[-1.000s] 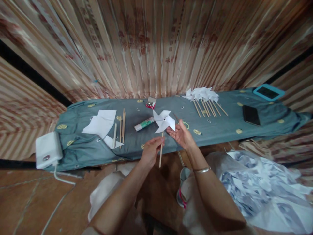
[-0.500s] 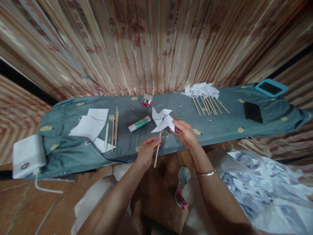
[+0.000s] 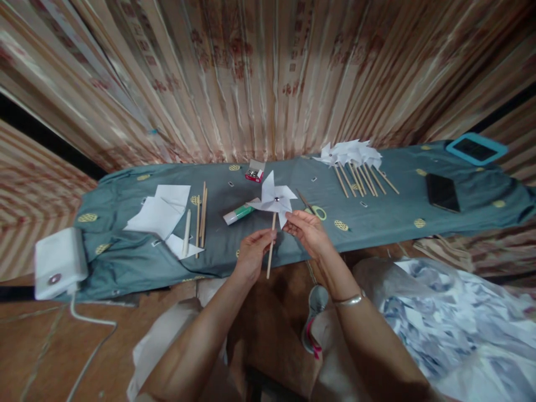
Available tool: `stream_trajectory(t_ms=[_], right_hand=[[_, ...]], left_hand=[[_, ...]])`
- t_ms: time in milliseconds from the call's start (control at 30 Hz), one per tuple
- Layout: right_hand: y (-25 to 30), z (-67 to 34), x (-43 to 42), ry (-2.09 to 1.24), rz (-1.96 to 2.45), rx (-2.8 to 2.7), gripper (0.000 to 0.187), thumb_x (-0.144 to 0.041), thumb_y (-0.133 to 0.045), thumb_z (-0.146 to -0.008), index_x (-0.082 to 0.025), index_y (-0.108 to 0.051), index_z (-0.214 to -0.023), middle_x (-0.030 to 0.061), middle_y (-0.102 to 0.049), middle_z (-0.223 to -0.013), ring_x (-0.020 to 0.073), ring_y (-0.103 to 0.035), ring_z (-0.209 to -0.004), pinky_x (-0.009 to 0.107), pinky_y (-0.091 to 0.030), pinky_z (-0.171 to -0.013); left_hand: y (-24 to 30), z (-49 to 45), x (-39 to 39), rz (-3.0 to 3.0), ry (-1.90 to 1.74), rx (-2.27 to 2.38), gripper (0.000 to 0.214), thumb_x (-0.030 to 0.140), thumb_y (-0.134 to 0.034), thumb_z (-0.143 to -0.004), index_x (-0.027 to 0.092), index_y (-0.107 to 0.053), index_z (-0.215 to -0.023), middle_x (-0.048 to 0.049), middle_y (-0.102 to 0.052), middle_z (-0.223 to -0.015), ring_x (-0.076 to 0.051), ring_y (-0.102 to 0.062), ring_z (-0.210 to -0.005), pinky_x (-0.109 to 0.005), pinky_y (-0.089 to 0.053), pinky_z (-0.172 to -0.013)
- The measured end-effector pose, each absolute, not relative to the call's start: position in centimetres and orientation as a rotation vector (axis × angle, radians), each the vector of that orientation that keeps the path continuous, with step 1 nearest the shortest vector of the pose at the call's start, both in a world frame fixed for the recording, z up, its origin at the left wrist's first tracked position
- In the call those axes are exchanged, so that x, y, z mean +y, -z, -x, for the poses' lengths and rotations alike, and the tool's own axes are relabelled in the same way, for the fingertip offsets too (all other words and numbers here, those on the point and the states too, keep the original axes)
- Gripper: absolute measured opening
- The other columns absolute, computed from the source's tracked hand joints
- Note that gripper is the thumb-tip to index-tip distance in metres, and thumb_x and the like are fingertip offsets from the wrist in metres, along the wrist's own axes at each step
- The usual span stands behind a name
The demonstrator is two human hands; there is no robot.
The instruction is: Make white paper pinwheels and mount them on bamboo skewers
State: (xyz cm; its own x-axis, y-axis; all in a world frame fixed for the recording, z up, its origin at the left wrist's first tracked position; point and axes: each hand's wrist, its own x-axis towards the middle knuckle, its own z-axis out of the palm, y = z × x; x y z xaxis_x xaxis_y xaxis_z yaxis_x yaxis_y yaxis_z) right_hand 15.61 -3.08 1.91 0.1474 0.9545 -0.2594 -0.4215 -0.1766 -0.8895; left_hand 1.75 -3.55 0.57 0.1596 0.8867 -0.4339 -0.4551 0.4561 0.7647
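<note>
My left hand (image 3: 253, 254) is closed around the wooden stick (image 3: 270, 257) of a white paper pinwheel (image 3: 273, 199), holding it upright over the front edge of the board. My right hand (image 3: 306, 233) sits just right of the stick, its fingertips touching the lower blade of the pinwheel. A metal pin shows at the pinwheel's centre. Behind it on the grey-green cloth (image 3: 377, 215) lie a green-and-white glue stick (image 3: 238, 213) and green-handled scissors (image 3: 313, 207).
Several finished pinwheels (image 3: 354, 161) lie at the back right. White paper sheets (image 3: 161, 212) and loose sticks (image 3: 201, 220) lie left. A small red pin box (image 3: 254, 172), a black phone (image 3: 441, 192), a blue-framed tablet (image 3: 475, 149) and a white box (image 3: 58, 261) also sit around.
The pinwheel's blades have turned and it now stands more upright. My right hand has slid from the right blade down to the lower blade. The view shifted slightly.
</note>
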Motion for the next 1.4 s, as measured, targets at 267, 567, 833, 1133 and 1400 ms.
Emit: stream_trajectory(t_ms=[267, 567, 833, 1133, 1400], right_hand=[[-1.9, -14.6, -3.0, -1.34, 1.194, -0.8, 0.044, -0.057, -0.085, -0.048, -0.019, -0.063, -0.051, -0.0002, -0.068, -0.055, 0.0081, -0.053, -0.049, 0.023, -0.042, -0.052], [-2.5, -18.8, -3.0, -0.995, 1.251, -0.777, 0.042, -0.061, -0.076, -0.063, -0.02, -0.068, -0.056, -0.0004, -0.062, -0.05, 0.007, -0.043, -0.044, 0.024, -0.028, -0.044], [-1.8, -19.6, -2.0, -0.976, 1.24, -0.686, 0.038, -0.057, -0.081, -0.056, -0.023, -0.073, -0.071, -0.0022, -0.069, -0.065, 0.0096, -0.057, -0.059, 0.022, -0.042, -0.056], [-2.0, -18.7, -2.3, -1.059, 1.237, -0.699, 0.032, -0.047, -0.086, -0.049, -0.021, -0.07, -0.059, -0.0053, -0.059, -0.051, 0.0079, -0.045, -0.05, 0.023, -0.036, -0.05], [-2.3, -18.0, -2.7, -1.121, 1.229, -0.707, 0.031, -0.047, -0.085, -0.051, -0.021, -0.07, -0.058, -0.0038, -0.061, -0.051, 0.0079, -0.048, -0.048, 0.023, -0.037, -0.049]], left_hand=[[-0.4, -1.6, -3.5, -0.573, -1.023, 0.952, 0.039, 0.038, -0.092, -0.042, 0.015, -0.076, -0.069, -0.002, -0.07, -0.067, -0.009, -0.057, -0.065, -0.022, -0.044, -0.067], [-0.9, -1.2, -3.4, -0.576, -0.977, 1.004, 0.036, 0.034, -0.091, -0.042, 0.015, -0.076, -0.068, -0.0018, -0.069, -0.066, -0.008, -0.055, -0.059, -0.022, -0.044, -0.064], [-1.0, -1.5, -3.8, -0.589, -0.915, 1.021, 0.035, 0.032, -0.092, -0.039, 0.015, -0.075, -0.064, -0.0017, -0.067, -0.061, -0.009, -0.056, -0.061, -0.021, -0.043, -0.063], [-1.0, -1.6, -3.6, -0.619, -0.963, 1.057, 0.037, 0.036, -0.092, -0.037, 0.016, -0.075, -0.064, -0.0004, -0.067, -0.06, -0.009, -0.055, -0.059, -0.022, -0.043, -0.062], [-0.6, -1.6, -3.4, -0.632, -1.003, 1.051, 0.033, 0.031, -0.09, -0.041, 0.017, -0.076, -0.068, -0.0007, -0.069, -0.064, -0.01, -0.056, -0.061, -0.024, -0.043, -0.064]])
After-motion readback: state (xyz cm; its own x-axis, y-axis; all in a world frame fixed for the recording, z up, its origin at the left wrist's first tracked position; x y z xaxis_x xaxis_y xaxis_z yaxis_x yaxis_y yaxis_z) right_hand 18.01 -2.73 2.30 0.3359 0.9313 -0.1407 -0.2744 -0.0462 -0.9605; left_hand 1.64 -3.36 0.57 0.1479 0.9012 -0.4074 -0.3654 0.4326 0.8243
